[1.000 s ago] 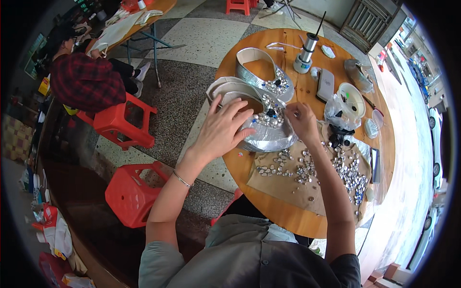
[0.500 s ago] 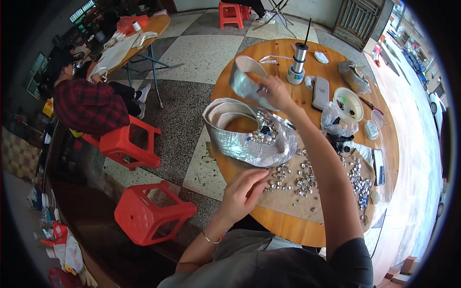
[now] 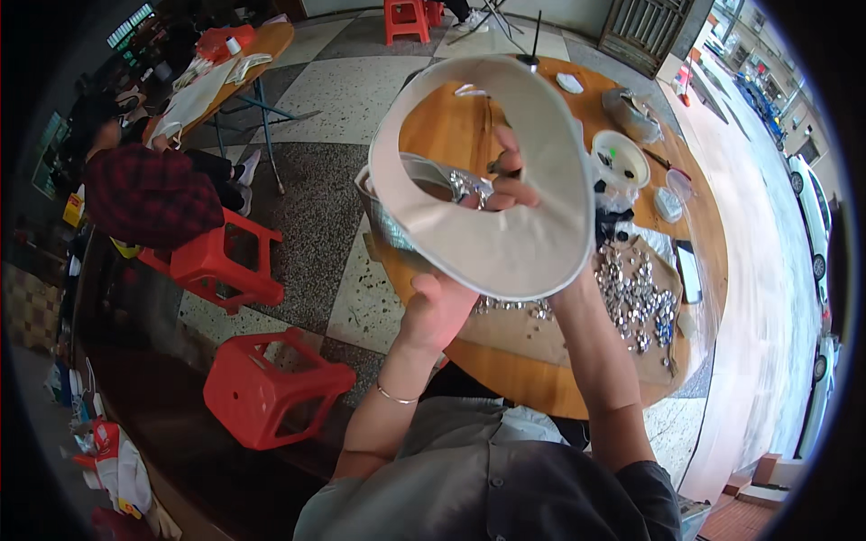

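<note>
A wide curved band (image 3: 532, 257), plain beige on the side facing me, is held up over the table. It loops round a large opening. My right hand (image 3: 514, 180) grips it, and some of its fingers show through the opening. Under the band's lower left edge is my left hand (image 3: 439, 311), thumb out; its fingertips are partly hidden, and I cannot tell whether they touch. Behind the held piece, another silver band (image 3: 394, 230) rests on the table, mostly covered. Many shiny clear and blue gems (image 3: 636, 302) lie on a brown cloth (image 3: 514, 334) beside my right forearm.
The round wooden table (image 3: 514, 374) also carries a white bowl (image 3: 622, 153), plastic bags (image 3: 629, 113) and a phone-like slab (image 3: 688, 270). Red stools (image 3: 271, 388) stand at left. A person in a checked shirt (image 3: 153, 198) sits by another table (image 3: 262, 45).
My right hand has brought the band from the far side of the table toward me and turned its beige side to face me. My left hand has shifted slightly left and up.
</note>
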The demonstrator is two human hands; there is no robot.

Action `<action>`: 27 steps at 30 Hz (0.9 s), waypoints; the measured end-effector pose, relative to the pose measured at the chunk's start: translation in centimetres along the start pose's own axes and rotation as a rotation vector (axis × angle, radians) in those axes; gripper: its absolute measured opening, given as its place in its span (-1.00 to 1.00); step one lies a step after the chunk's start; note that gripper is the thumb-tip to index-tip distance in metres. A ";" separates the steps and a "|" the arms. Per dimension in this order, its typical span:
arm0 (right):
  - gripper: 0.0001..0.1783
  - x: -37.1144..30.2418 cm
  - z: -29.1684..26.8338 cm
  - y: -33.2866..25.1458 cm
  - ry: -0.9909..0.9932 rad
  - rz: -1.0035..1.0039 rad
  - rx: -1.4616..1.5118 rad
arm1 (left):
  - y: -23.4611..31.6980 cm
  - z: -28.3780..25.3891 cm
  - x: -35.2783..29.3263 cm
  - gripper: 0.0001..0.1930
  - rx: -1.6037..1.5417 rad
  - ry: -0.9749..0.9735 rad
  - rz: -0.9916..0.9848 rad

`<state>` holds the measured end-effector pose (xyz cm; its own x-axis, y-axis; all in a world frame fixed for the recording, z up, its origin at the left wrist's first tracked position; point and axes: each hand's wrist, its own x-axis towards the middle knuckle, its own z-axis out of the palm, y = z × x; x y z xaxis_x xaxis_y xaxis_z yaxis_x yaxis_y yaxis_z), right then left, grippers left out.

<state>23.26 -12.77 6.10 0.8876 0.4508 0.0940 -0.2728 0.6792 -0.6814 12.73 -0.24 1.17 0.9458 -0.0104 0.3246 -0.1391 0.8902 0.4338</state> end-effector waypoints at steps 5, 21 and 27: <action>-0.43 -3.6 -0.3 1.7 0.148 0.198 -0.019 | 0.4 0.5 -0.6 -0.55 0.178 0.225 0.076; -0.74 4.3 5.5 6.3 -0.107 -0.096 -0.392 | 11.6 -0.6 -2.5 -0.49 0.624 0.312 0.284; -0.66 4.0 -1.4 6.8 0.138 0.274 -0.359 | 6.3 -9.6 -6.8 -0.57 0.309 0.733 0.052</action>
<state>25.47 -7.19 0.83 0.8483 0.4882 -0.2052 -0.3803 0.2919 -0.8776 8.20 9.76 -6.37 0.8731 0.4253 -0.2384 -0.1616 0.7138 0.6814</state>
